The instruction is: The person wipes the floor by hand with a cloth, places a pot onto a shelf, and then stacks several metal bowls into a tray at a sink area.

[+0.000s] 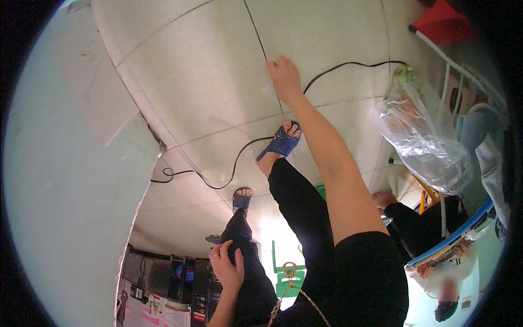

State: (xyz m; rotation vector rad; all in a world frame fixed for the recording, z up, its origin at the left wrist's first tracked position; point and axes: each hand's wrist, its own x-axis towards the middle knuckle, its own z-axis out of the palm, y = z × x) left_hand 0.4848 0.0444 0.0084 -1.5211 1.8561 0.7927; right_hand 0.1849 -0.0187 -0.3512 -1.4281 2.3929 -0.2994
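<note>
My right hand (284, 79) is stretched forward over the floor with its fingers curled, and nothing shows in it. A black cable (343, 64) lies along the floor and passes out of sight behind my forearm. My left hand (229, 261), with a ring on one finger, hangs beside my left thigh. Its thumb and fingers are apart and hold nothing visible. I wear black trousers (298, 192) and blue sandals (282, 139), one foot ahead of the other. A twisted cord (291, 282) with a metal ring hangs in front of me.
A pale green wall (73, 196) with a chipped corner stands left on the tiled floor (196, 90). Right are a clear plastic bag (429, 151), a white metal rack (437, 49) and a person in dark sleeves (416, 216). Another person (453, 261) is lower right. A green plastic chair (288, 282) shows behind.
</note>
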